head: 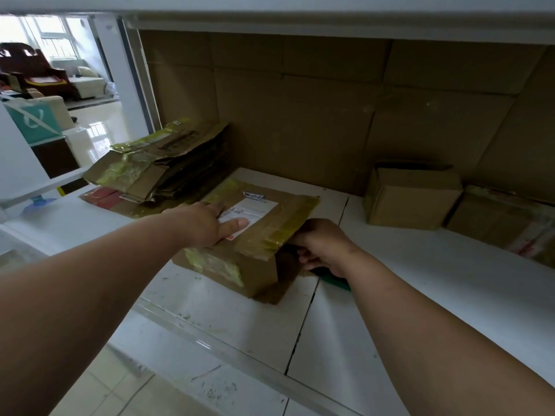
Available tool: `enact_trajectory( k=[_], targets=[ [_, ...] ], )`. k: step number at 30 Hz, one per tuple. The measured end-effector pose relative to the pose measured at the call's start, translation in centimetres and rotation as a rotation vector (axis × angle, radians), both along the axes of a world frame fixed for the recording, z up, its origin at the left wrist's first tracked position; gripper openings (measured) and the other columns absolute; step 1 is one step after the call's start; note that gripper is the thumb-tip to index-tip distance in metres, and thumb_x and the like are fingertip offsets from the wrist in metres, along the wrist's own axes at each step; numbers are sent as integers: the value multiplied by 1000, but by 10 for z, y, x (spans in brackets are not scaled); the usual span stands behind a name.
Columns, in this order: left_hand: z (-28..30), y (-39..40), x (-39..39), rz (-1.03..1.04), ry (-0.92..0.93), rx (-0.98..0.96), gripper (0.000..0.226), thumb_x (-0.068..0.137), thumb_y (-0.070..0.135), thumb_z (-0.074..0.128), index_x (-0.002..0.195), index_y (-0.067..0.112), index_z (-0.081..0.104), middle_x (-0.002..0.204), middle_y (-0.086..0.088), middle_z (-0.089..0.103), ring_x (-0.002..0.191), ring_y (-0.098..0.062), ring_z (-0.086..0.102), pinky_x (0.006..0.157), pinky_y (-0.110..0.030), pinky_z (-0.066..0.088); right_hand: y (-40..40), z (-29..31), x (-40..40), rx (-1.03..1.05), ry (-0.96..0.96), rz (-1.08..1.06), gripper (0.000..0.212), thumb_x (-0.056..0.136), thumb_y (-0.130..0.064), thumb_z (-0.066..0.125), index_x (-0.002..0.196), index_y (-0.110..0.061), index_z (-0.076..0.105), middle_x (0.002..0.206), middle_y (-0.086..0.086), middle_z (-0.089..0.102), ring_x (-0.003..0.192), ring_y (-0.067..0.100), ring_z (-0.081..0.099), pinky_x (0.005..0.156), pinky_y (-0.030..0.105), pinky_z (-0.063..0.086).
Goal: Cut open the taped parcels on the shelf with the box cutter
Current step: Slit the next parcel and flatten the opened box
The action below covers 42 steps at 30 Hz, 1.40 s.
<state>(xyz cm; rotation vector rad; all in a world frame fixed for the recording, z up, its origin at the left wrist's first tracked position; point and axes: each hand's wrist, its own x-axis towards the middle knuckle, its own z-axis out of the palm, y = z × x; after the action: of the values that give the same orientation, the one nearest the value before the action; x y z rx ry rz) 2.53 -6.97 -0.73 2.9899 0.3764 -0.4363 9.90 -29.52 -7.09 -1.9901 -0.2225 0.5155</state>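
Hands (207, 223) on taped cardboard parcel (255, 235)

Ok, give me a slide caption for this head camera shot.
Left hand presses the taped parcel flat while the right hand works a box cutter at its side.

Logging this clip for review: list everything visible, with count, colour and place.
parcel: one, brown with yellowish tape and white label, shelf centre
flattened cartons: a stack, brown with yellow tape, shelf left
closed boxes: two, brown, shelf right
cardboard lining: brown, behind the shelf
shelf: white, scuffed
box cutter: one, green handle partly hidden in the right hand
left hand: pressing flat on the parcel top
right hand: grip curled round the cutter at the parcel's right edge
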Motion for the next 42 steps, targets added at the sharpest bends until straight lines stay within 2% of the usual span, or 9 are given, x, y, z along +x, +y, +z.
enact_trajectory(
  k=[4,7,10,20,23,26,33,38,42],
  targets=[
    [-3,1,-1,-26,-4,-15,106,65,85,13,156,30,9,162,-5,18,144,-33,29,112,-51,32,-6,-11,15,-287,-429,-111,19,82,-33,69,94,-20,64,92,-2,67,86,19,63,66,27,48],
    [-6,1,0,-32,-19,-20,103,69,83,14,156,30,7,163,-3,16,145,-31,26,113,-51,32,-11,-24,19,-211,-331,-71,76,73,-50,78,138,-24,48,134,-3,54,120,21,54,93,32,45],
    [-8,-1,2,-23,-36,-35,100,71,82,15,156,30,7,163,-2,16,146,-30,25,113,-49,31,-9,-34,25,-162,-265,-34,94,70,-56,78,148,-26,36,150,-1,44,131,25,48,101,37,44],
    [-8,-5,5,-16,-47,-79,96,75,79,19,156,30,6,163,-2,13,147,-30,22,115,-48,28,1,-42,40,-356,-389,-49,53,86,-49,64,131,-24,51,126,4,62,112,26,60,96,41,49],
    [-9,-4,6,-17,-56,-87,96,75,80,21,156,30,6,163,-2,13,146,-29,23,115,-47,28,3,-44,41,-217,-361,3,47,92,-38,62,135,-23,50,130,4,60,113,24,59,88,30,46],
    [-11,-1,7,-28,-84,-104,92,80,77,24,156,29,7,163,-2,14,146,-28,24,114,-44,28,-2,-40,43,49,-176,-58,46,94,-25,60,138,-22,48,128,6,62,112,27,62,97,42,51],
    [-24,-4,13,-1,-182,-201,93,75,78,30,149,21,29,141,-6,45,120,-25,51,99,-38,45,-32,-28,46,427,241,-200,21,95,-9,57,115,-15,63,100,13,74,85,27,73,66,35,58],
    [-48,-16,21,-91,-176,-96,78,90,71,33,147,18,34,142,-7,44,129,-24,42,104,-36,36,-40,-22,44,94,121,-197,19,99,-21,51,91,-12,65,87,16,71,69,28,70,61,35,59],
    [-53,-21,23,-98,-65,34,106,72,88,22,156,24,11,161,-4,16,145,-30,19,114,-45,23,-64,-25,52,-145,-140,-285,11,90,-3,50,94,-3,60,95,17,65,88,34,65,67,35,53]
  ],
)
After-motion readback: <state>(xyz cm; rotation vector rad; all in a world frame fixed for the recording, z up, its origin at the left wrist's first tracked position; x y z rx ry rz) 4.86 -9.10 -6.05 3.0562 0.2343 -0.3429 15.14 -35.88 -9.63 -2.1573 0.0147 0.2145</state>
